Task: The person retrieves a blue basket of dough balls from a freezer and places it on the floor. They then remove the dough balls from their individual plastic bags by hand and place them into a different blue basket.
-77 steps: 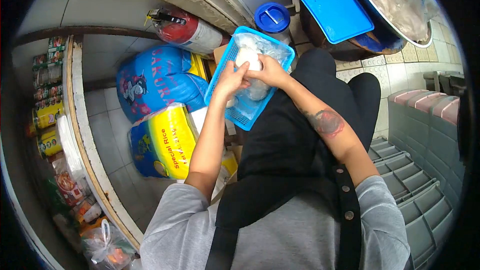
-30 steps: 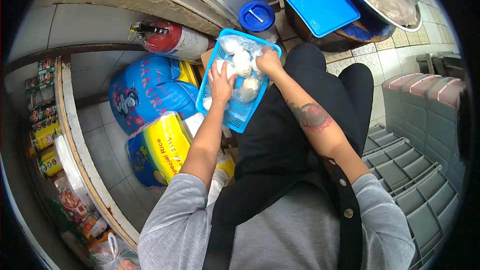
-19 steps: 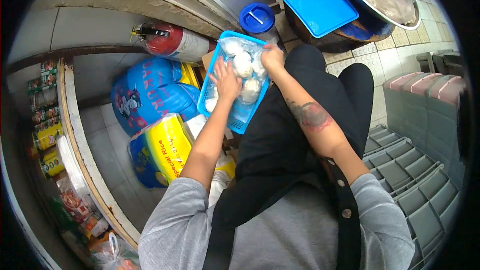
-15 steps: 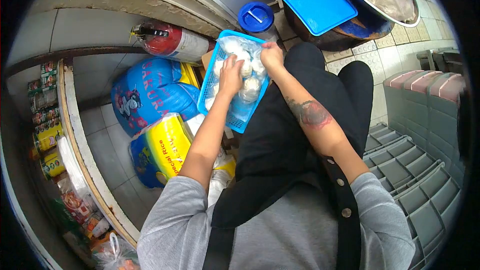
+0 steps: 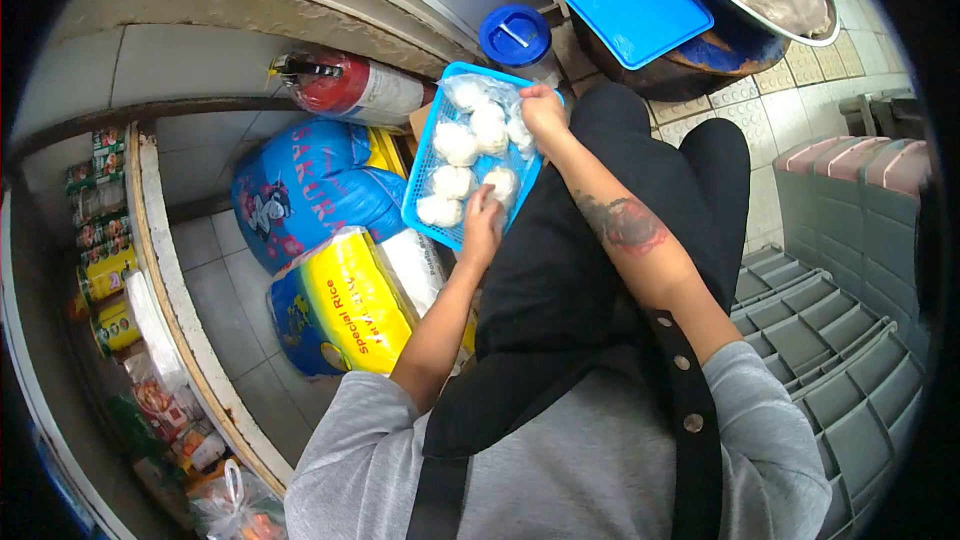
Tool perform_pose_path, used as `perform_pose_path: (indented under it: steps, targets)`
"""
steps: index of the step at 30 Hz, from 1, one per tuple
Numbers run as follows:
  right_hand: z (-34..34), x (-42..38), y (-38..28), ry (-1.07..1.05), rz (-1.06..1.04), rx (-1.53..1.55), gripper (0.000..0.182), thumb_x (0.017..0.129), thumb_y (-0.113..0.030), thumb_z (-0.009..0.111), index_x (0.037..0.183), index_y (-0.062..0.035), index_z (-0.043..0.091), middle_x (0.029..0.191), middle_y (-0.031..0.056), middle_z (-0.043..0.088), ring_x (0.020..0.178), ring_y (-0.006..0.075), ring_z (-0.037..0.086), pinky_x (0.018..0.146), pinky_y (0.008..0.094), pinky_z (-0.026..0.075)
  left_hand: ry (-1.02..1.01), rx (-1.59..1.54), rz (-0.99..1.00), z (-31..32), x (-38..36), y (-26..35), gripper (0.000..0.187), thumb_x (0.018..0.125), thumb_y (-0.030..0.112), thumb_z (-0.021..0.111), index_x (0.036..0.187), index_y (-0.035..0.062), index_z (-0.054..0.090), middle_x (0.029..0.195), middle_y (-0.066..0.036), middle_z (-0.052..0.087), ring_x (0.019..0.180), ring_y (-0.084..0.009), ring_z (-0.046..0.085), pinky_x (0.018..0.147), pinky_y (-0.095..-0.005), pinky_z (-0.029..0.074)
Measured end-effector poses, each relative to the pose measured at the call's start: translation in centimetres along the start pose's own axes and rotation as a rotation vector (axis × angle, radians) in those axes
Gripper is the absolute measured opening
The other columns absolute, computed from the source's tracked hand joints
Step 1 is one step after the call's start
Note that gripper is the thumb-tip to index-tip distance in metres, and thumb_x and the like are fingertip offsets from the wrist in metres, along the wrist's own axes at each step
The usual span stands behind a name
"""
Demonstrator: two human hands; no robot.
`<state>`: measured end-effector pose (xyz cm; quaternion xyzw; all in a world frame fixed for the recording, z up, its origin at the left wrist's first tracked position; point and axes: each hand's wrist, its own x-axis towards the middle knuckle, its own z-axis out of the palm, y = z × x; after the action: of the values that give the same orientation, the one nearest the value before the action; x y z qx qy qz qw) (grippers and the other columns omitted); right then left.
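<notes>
A blue plastic basket (image 5: 415, 175) rests by my lap and holds several round white pieces (image 5: 456, 144) wrapped in clear plastic. My right hand (image 5: 543, 112) is closed at the basket's upper right edge, pinching the rim or the plastic there; which of the two I cannot make out. Low in the basket, my left hand (image 5: 484, 225) touches a wrapped white piece (image 5: 501, 183) at the lower right with its fingertips. The fingers of that hand are partly bent and apart, not wrapped round the piece.
Left of the basket lie a blue sack (image 5: 310, 185), a yellow rice bag (image 5: 350, 305) and a red fire extinguisher (image 5: 345, 85). A blue-lidded container (image 5: 515, 36) and a blue tray (image 5: 620, 0) are beyond. Grey crates (image 5: 830, 340) stand at right.
My left hand has moved down from the upper middle of the basket to its lower right part. The white pieces now lie more spread out, while my right hand stays at the edge.
</notes>
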<state>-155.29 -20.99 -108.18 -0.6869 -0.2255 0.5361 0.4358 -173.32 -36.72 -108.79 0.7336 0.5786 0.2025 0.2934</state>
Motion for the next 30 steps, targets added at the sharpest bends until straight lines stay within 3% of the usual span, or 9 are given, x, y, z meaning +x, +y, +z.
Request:
perform_pose_path:
  steps: [5,6,8,11,14,15,20,23,30]
  targets:
    - [-0.7,-1.0,-1.0,-0.250,0.038,-0.019,0.023,0.073,-0.010,0.061,0.096,-0.0042,0.064,0.093,0.0125,0.066,0.088,0.0248,0.062,0.080,0.0341,0.047,0.309,-0.388,-0.123,-2.9,0.1,0.6,0.020,0.073,-0.012,0.057,0.079,0.0039,0.046,0.098,-0.009,0.058,0.093,-0.0189,0.055,0.083,-0.0291,0.044]
    - [-1.0,-1.7,-1.6,-0.434,-0.055,-0.081,0.029,0.074,-0.011,0.062,0.103,-0.0046,0.061,0.099,0.0116,0.063,0.092,0.0224,0.060,0.080,0.0326,0.046,0.331,-0.547,-0.175,-4.3,0.4,2.0,0.022,0.074,-0.012,0.055,0.076,0.0060,0.043,0.096,-0.009,0.059,0.094,-0.0180,0.054,0.084,-0.0297,0.044]
    - [-1.6,-3.5,-3.1,-0.807,-0.252,-0.205,0.042,0.076,-0.012,0.063,0.116,-0.0054,0.056,0.111,0.0098,0.058,0.099,0.0175,0.055,0.082,0.0297,0.045,0.384,-0.506,-0.050,-7.5,1.2,5.2,0.024,0.070,-0.014,0.053,0.074,0.0061,0.040,0.097,-0.011,0.059,0.095,-0.0189,0.055,0.087,-0.0320,0.042]
    - [-3.1,-6.8,-6.2,-1.259,0.057,0.255,0.064,0.072,-0.011,0.070,0.132,-0.0070,0.047,0.129,0.0092,0.049,0.117,0.0184,0.047,0.095,0.0308,0.040,0.420,-0.291,0.122,-10.9,1.8,7.4,0.025,0.065,-0.013,0.052,0.072,0.0066,0.037,0.094,-0.011,0.060,0.093,-0.0207,0.056,0.088,-0.0328,0.042]
    - [-3.1,-6.9,-6.1,-1.502,-0.115,0.369,0.080,0.066,-0.009,0.076,0.138,-0.0079,0.040,0.135,0.0086,0.045,0.126,0.0197,0.041,0.105,0.0335,0.034,0.453,-0.293,0.116,-12.0,2.1,8.1,0.026,0.064,-0.014,0.051,0.072,0.0066,0.037,0.093,-0.012,0.060,0.091,-0.0214,0.056,0.089,-0.0338,0.042]
    - [-3.3,-6.8,-6.1,-1.492,-0.148,0.284,0.085,0.061,-0.006,0.080,0.137,-0.0076,0.041,0.136,0.0071,0.044,0.128,0.0203,0.039,0.109,0.0349,0.028,0.469,-0.349,0.070,-12.0,2.1,8.1,0.026,0.064,-0.014,0.051,0.072,0.0066,0.037,0.093,-0.012,0.060,0.091,-0.0212,0.056,0.089,-0.0338,0.042]
    - [-3.2,-6.3,-5.4,-1.511,-0.240,0.233,0.083,0.061,-0.007,0.080,0.136,-0.0068,0.043,0.135,0.0067,0.046,0.126,0.0204,0.041,0.108,0.0357,0.030,0.477,-0.761,0.021,-10.6,2.5,6.6,0.025,0.067,-0.013,0.048,0.072,0.0082,0.037,0.095,-0.011,0.060,0.094,-0.0209,0.055,0.092,-0.0343,0.041]
    - [-3.3,-6.4,-5.4,-1.499,-0.286,0.196,0.084,0.059,-0.008,0.081,0.134,-0.0071,0.045,0.133,0.0059,0.048,0.123,0.0201,0.043,0.105,0.0365,0.033,0.354,-0.692,0.033,-11.5,2.5,5.6,0.024,0.069,-0.012,0.049,0.075,0.0087,0.039,0.101,-0.012,0.058,0.100,-0.0213,0.054,0.093,-0.0342,0.040]
    - [-3.0,-6.8,-5.0,-1.418,-0.311,0.113,0.083,0.057,-0.009,0.083,0.133,-0.0125,0.048,0.132,0.0028,0.049,0.117,0.0174,0.046,0.094,0.0363,0.042,0.395,-1.438,-0.148,-10.4,3.9,4.4,0.028,0.067,-0.013,0.050,0.083,0.0096,0.044,0.109,-0.009,0.054,0.109,-0.0257,0.051,0.099,-0.0435,0.040]
